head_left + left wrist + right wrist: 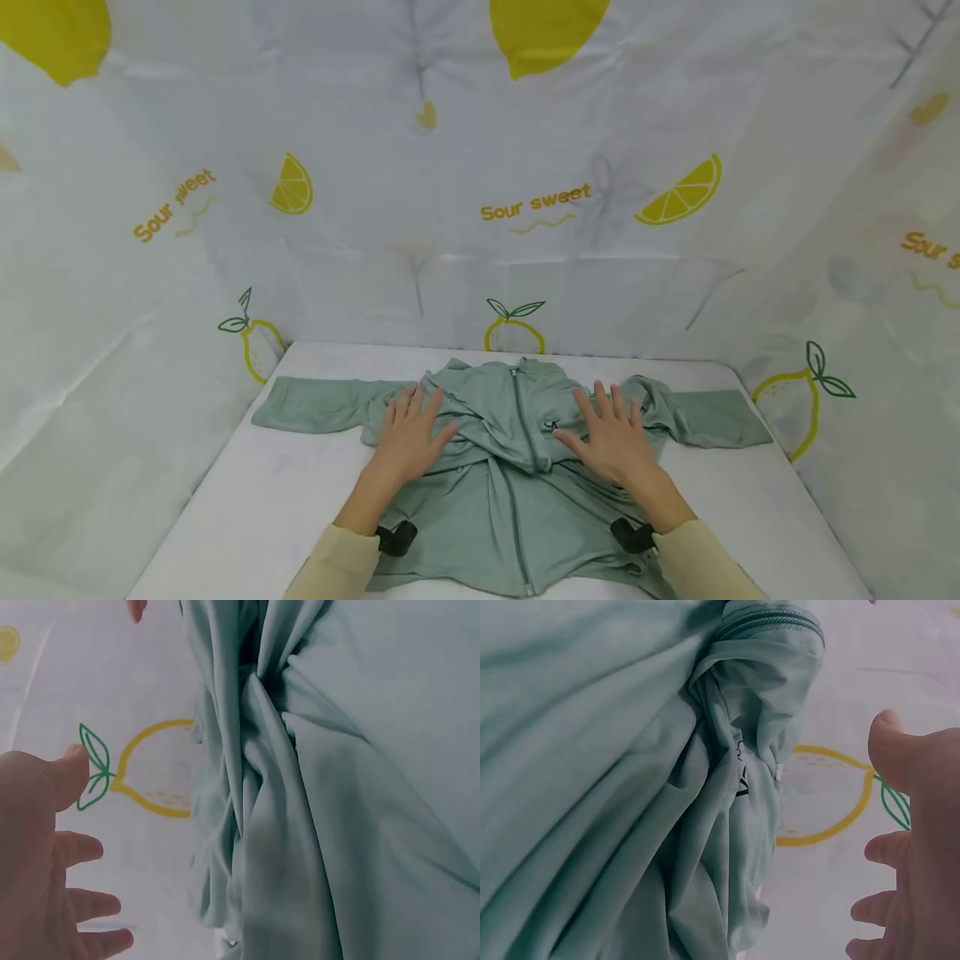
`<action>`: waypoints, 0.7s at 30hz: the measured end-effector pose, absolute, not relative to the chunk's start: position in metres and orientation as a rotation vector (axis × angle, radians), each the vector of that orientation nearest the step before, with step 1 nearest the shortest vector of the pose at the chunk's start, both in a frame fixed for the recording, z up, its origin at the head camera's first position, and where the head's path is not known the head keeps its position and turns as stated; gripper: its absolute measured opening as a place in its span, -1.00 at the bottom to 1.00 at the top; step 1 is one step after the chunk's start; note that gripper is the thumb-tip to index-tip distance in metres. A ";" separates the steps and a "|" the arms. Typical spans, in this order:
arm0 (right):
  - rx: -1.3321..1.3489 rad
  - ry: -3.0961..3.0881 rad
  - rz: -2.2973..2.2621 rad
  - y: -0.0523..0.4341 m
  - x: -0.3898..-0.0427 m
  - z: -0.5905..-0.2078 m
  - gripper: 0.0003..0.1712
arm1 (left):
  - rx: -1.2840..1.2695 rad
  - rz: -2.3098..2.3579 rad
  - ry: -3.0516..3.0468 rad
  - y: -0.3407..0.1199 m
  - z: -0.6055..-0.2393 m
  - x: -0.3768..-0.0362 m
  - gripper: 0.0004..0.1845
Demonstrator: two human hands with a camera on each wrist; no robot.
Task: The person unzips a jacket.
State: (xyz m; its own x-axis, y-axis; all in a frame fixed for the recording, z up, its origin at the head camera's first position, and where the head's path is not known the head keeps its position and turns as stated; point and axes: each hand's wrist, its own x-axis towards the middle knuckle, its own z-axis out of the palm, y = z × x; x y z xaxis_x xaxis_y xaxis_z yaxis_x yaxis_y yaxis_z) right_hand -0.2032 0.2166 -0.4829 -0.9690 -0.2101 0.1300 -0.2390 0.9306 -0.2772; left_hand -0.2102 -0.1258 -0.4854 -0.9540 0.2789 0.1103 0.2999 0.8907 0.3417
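Observation:
A sage-green zip-up jacket (465, 525) lies front up, sleeves stretched out to both sides and its upper part bunched in folds across the middle. Over the left chest side in the head view is my left hand (408, 437), fingers spread and holding nothing. My right hand (618, 442) is spread likewise over the other side, near a small dark logo (551, 426). In the wrist views, the left hand (45, 855) and right hand (922, 840) show straight fingers beside rumpled cloth, apart from it in the picture. Whether either palm touches the fabric I cannot tell.
The jacket rests on a white table (225, 492) whose far edge runs just beyond the collar. White curtains (390, 275) printed with lemons stand behind and at both sides. A black wrist camera (397, 539) sits at the left wrist, another (632, 536) at the right.

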 end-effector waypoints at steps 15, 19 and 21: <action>0.452 -3.040 0.537 0.195 -0.264 -0.487 -0.20 | -0.585 -0.597 -2.931 -0.093 -0.491 -0.265 -0.39; 0.488 -3.022 0.554 0.189 -0.279 -0.490 -0.25 | -0.593 -0.604 -2.910 -0.083 -0.490 -0.278 -0.45; 0.493 -3.017 0.587 0.186 -0.285 -0.491 -0.27 | -0.587 -0.604 -2.915 -0.079 -0.490 -0.284 -0.45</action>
